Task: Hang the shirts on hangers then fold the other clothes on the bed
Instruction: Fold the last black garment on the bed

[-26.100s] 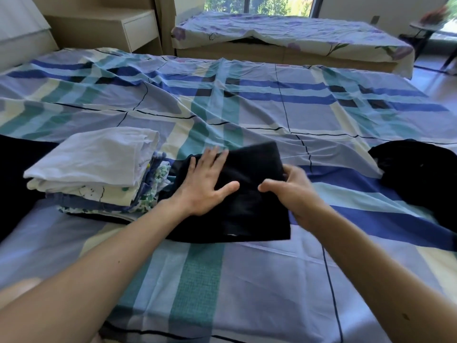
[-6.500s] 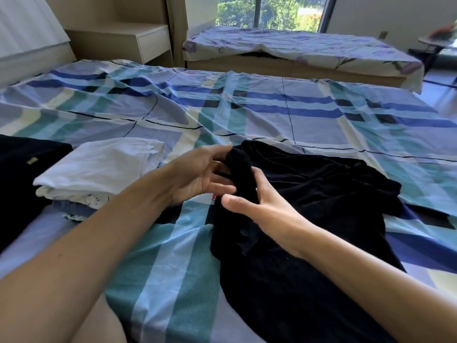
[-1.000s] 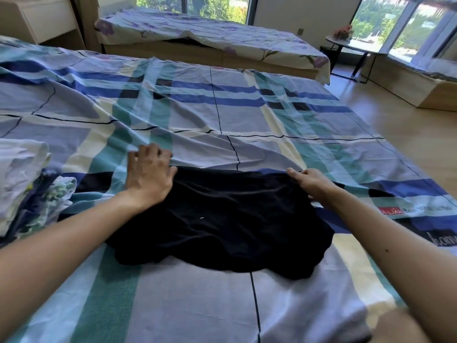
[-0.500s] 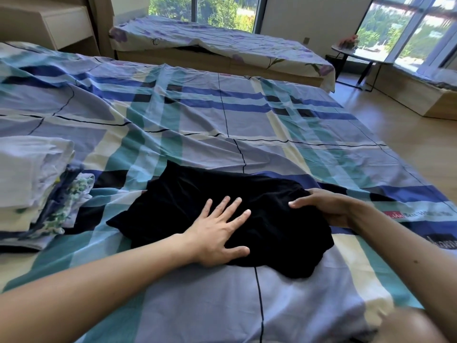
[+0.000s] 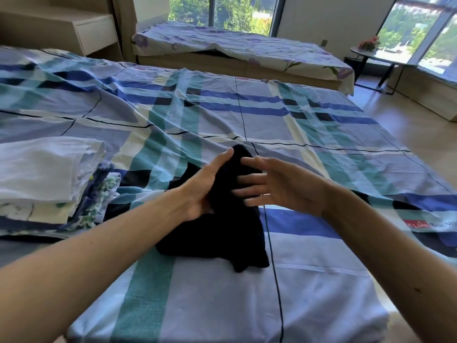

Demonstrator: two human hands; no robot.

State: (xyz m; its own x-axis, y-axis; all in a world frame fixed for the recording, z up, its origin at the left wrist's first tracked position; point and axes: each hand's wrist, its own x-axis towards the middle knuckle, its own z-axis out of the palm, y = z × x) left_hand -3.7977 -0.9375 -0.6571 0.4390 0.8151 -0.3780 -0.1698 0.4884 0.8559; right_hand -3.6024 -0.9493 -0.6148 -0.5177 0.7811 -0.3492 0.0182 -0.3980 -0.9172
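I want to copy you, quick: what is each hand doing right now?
Left hand: open, straight fingers against the black garment.
Right hand: open, fingers spread over it.

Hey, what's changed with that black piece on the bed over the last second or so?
The black garment, spread wide a second ago, is now folded in from its right side into a narrower bundle. The left hand moved from its far left corner to the fold, fingers straight; the right hand left the right edge and is open over it. The stack of folded clothes stayed put at left.
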